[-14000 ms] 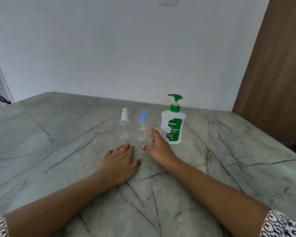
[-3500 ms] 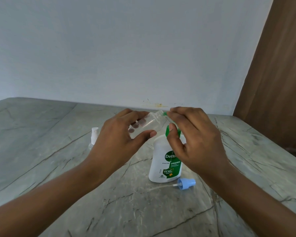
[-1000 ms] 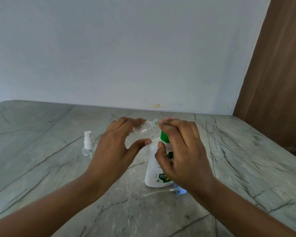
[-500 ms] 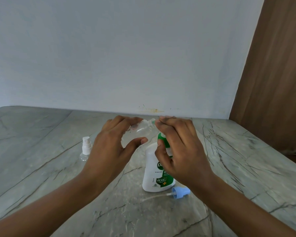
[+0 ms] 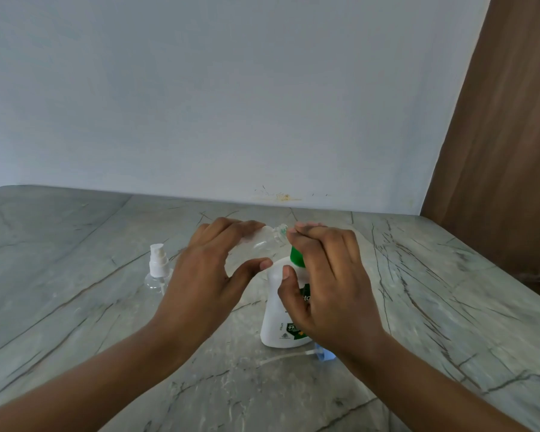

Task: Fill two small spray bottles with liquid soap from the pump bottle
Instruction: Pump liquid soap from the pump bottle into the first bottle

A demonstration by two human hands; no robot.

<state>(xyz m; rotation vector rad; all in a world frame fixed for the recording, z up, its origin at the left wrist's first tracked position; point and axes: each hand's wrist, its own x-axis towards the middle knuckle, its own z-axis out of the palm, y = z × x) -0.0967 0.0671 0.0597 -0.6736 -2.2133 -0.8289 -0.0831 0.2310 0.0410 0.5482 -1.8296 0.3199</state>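
Left hand (image 5: 200, 285) grips the uncapped spray bottle (image 5: 262, 243), tilted; right hand (image 5: 328, 285) curls over the green head of the Dettol pump bottle (image 5: 275, 319) on the marble table (image 5: 449, 307). A blue sprayer cap (image 5: 325, 355) lies by its base; the white-capped spray bottle (image 5: 158, 272) stands left.

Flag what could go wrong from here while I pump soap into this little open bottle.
1. The clear bottle in the left hand is tilted, and its narrow mouth sits beside a spout hidden under the right hand. Soap may miss and run onto the fingers or the table.
2. The blue sprayer head lies right by the right wrist and the pump bottle. It could get knocked or smeared.
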